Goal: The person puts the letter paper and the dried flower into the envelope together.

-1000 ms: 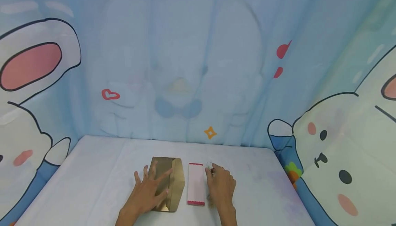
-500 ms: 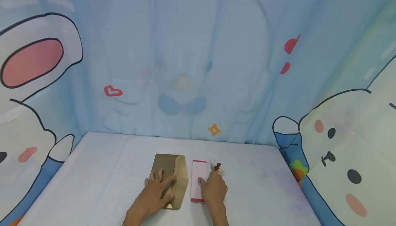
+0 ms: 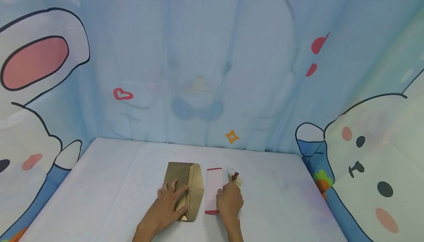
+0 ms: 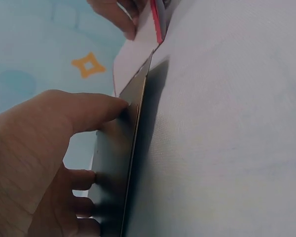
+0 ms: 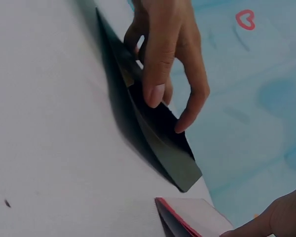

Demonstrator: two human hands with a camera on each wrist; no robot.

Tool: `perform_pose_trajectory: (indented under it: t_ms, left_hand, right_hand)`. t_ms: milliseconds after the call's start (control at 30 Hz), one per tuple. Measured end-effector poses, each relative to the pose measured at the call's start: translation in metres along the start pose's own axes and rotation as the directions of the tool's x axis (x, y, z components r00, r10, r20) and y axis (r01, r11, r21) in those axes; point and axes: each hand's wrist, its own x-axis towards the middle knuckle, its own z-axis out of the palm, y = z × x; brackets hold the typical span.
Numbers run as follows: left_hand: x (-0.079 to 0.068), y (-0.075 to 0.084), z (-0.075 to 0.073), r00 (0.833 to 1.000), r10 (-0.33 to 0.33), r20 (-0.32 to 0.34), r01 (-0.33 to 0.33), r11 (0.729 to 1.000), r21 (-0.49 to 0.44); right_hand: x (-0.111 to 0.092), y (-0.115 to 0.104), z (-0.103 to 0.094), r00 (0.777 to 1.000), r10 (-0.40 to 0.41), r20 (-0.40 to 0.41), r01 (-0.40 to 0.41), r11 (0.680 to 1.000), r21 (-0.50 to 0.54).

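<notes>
A gold envelope (image 3: pixel 179 170) lies on the table with its flap unfolded to the right. My left hand (image 3: pixel 165 204) rests on it, fingertips and thumb touching its surface; the left wrist view shows the thumb against the envelope (image 4: pixel 116 148) near its edge. Just right of it lies a pale pink folded card (image 3: pixel 214 187) with red edging at both ends. Beside that card my right hand (image 3: pixel 230 199) pinches a small bunch of dried flowers (image 3: pixel 235 177). Dark red and cream blooms poke out beyond the fingers, while most of the stems are hidden under the hand.
A white cloth covers the table (image 3: pixel 281 198). Behind it hangs a light blue curtain (image 3: pixel 198 50) printed with cartoon rabbits. A tiny dark speck (image 5: pixel 7 203) lies on the cloth in the right wrist view.
My right hand has slid nearer along the flowers, uncovering the blooms it covered before. The spread fingers of my left hand have drawn in on the envelope. The head view has shifted slightly.
</notes>
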Motion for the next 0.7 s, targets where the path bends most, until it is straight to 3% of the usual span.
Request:
perform_pose_trajectory:
  t_ms: [233,433,600,700]
  left_hand:
    - [0.001,-0.002,0.002,1.000,-0.003,-0.007,0.003,0.999,0.040]
    - [-0.001,-0.004,0.001,1.000,0.016,-0.023,-0.016,1.000,0.013]
    - [-0.001,-0.004,0.000,0.999,0.023,-0.024,-0.023,1.000,-0.001]
    - [0.000,-0.004,0.000,1.000,0.018,-0.017,-0.018,1.000,-0.002]
  right_hand:
    - [0.004,0.001,-0.016,0.987,0.121,0.107,-0.140,0.970,0.197]
    - [0.004,-0.003,-0.023,0.982,0.162,0.100,-0.185,0.936,0.300]
    - [0.002,-0.011,-0.018,0.960,0.198,0.198,-0.270,0.846,0.460]
    - [0.000,-0.014,-0.010,0.939,0.206,0.276,-0.323,0.802,0.502]
